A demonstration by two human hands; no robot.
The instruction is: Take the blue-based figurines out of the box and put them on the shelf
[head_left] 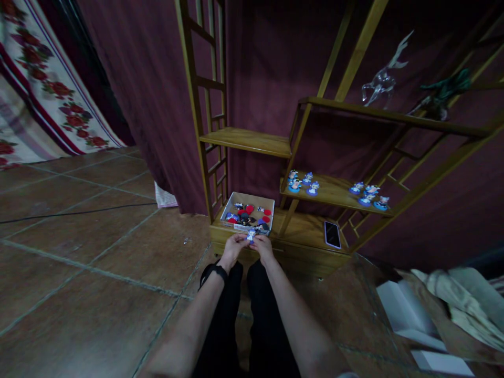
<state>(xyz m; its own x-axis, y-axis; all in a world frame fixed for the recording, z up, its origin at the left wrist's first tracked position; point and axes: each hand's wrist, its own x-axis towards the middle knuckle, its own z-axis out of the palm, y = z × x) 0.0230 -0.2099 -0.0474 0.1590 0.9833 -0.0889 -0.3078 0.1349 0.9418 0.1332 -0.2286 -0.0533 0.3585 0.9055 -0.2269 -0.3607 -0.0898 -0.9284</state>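
Between my left hand and my right hand is a small white and purple figurine, pinched from both sides by my fingers. Just beyond it sits an open white box on the low wooden shelf, with several red, black and purple figurines inside. My hands are in front of the box's near wall. On the middle shelf, several similar figurines stand in two groups: a left group and a right group.
A phone lies on the low shelf at the right. Higher up stand a clear deer ornament and a dark green ornament. White boxes and cloth lie at the right. A black cable crosses the tiled floor.
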